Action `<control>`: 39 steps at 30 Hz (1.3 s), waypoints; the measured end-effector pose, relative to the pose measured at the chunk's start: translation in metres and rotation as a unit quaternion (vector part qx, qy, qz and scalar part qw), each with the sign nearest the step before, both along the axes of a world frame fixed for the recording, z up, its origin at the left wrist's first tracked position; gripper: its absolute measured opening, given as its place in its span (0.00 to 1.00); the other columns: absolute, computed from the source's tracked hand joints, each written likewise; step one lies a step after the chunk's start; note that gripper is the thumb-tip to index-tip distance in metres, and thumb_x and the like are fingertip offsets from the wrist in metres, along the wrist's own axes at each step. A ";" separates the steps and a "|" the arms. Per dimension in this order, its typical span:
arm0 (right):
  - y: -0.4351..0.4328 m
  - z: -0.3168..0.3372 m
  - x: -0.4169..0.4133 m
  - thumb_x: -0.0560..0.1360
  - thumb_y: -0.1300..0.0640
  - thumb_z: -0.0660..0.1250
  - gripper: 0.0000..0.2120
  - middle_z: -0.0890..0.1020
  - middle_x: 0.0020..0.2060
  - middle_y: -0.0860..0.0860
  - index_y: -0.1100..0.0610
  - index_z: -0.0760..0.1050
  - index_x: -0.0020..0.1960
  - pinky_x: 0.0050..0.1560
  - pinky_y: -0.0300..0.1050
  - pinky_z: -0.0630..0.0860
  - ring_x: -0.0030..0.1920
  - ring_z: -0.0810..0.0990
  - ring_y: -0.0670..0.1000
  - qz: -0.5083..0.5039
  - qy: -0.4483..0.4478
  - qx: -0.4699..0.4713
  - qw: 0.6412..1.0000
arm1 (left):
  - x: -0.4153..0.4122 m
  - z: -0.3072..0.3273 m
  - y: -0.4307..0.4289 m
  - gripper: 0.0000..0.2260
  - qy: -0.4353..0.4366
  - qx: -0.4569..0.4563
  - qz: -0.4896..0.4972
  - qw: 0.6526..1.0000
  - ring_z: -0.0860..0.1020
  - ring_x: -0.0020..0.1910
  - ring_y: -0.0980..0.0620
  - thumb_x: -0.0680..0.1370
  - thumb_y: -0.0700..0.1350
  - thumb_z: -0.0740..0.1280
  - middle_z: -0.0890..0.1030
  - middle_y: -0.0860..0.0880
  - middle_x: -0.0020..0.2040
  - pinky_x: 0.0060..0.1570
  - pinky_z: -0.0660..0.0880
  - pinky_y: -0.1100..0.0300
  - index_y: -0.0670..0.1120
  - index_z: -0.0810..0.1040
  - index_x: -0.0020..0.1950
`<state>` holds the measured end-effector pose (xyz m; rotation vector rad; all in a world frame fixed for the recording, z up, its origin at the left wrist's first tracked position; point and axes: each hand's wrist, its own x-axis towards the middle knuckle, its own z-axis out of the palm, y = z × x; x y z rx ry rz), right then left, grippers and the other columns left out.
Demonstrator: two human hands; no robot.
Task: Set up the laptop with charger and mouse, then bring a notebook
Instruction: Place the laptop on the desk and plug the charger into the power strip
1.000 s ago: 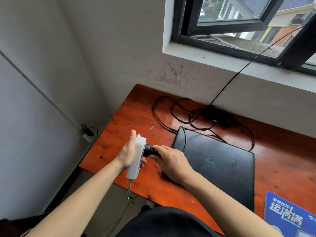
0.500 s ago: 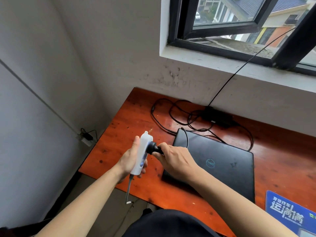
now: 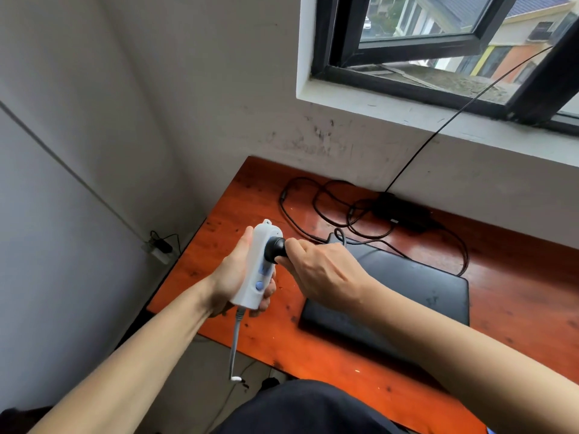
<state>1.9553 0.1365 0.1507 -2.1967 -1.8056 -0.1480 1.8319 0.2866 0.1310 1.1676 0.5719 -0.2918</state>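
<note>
A closed black laptop [image 3: 416, 286] lies on the reddish wooden desk [image 3: 225, 202]. My left hand [image 3: 233, 277] grips a white power strip [image 3: 257, 264], held upright above the desk's left part, its grey cable [image 3: 233, 346] hanging down. My right hand [image 3: 316, 270] is closed on the black charger plug [image 3: 274, 249], which sits against the strip's upper face. The charger's black brick [image 3: 404, 211] and its looped cord [image 3: 313, 208] lie behind the laptop near the wall.
A wall rises right behind the desk, with an open black-framed window [image 3: 438, 54] above. A thin black wire [image 3: 454, 120] runs from the sill down to the brick. A wall socket with a plug [image 3: 159, 247] sits low on the left wall.
Both hands have lifted the strip and plug slightly up and away from me. The plug now sits closer against the strip's face. The camera tilted, hiding the blue item at bottom right.
</note>
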 end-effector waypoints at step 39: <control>0.020 -0.073 0.059 0.84 0.51 0.58 0.15 0.78 0.36 0.53 0.58 0.75 0.45 0.40 0.52 0.73 0.35 0.76 0.59 -0.081 0.088 -0.072 0.990 | 0.062 -0.048 0.044 0.39 0.075 0.219 0.020 0.973 0.78 0.29 0.49 0.71 0.77 0.48 0.76 0.40 0.40 0.29 0.77 0.56 0.47 0.64 0.66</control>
